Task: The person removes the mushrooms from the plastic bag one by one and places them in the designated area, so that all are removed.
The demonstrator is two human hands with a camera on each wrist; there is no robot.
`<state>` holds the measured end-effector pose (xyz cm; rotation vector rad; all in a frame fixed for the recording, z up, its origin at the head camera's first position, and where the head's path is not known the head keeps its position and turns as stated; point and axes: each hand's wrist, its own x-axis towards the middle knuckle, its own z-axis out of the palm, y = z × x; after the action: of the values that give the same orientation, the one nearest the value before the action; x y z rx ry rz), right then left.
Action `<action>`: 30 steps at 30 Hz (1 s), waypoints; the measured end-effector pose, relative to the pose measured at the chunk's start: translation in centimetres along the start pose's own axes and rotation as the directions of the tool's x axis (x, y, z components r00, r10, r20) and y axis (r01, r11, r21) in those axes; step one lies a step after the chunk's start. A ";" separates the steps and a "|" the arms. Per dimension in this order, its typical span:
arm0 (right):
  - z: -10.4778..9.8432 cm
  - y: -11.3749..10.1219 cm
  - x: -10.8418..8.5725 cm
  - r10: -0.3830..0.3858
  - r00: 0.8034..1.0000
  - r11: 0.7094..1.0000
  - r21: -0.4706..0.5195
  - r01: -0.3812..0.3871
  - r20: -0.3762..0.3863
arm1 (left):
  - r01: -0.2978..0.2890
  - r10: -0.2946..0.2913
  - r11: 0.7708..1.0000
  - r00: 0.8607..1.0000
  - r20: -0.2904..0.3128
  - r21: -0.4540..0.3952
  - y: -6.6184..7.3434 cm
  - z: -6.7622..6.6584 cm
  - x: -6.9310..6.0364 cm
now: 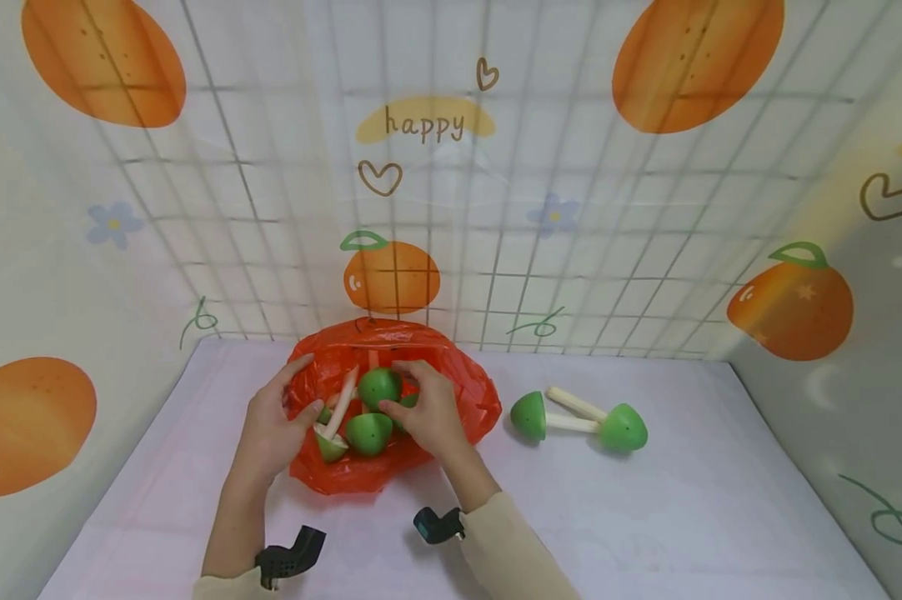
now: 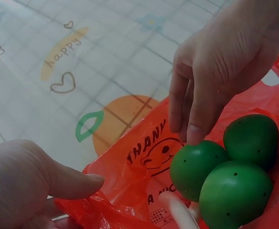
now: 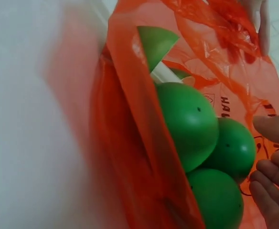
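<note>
A red plastic bag point(image 1: 469, 392) lies open, with several green-capped, pale-stemmed mushrooms point(image 1: 369, 434) inside. At its left side, my left hand point(image 1: 271, 433) holds the rim; the left wrist view has the thumb over the crinkled plastic and the fingers partly hidden beyond it. My right hand point(image 1: 436, 417) reaches over the bag's right part, its fingertips beside the upper green cap point(image 1: 379, 388). Seen from the right wrist, the right hand's fingers point(image 3: 273, 176) are spread and loosely bent near the caps, not closed round one.
Right of the bag, two more green-capped mushrooms point(image 1: 622, 427) lie with their stems side by side on the pale table point(image 1: 684, 517). A patterned sheet point(image 1: 571, 292) with oranges and grid lines stands behind and at both sides.
</note>
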<state>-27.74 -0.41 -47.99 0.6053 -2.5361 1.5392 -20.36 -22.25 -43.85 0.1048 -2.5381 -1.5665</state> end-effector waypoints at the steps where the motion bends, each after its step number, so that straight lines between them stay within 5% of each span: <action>1: 0.1 0.0 0.1 0.006 1.000 1.000 -0.002 -0.006 -0.001 | -0.001 0.001 1.000 1.000 0.000 0.004 0.0 0.0 0.0; 13: 0.8 0.2 0.7 0.111 0.994 0.991 -0.080 -0.112 -0.014 | 0.005 -0.005 1.000 1.000 -0.002 0.007 0.2 -0.1 0.0; 30: 1.4 0.8 0.7 0.079 0.996 0.991 -0.108 -0.082 -0.037 | 0.021 -0.021 1.000 1.000 -0.002 0.012 0.4 -0.1 -0.1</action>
<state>-28.51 -1.49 -49.09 0.4655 -2.6296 1.4098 -20.25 -22.17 -43.41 0.1347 -2.5535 -1.5576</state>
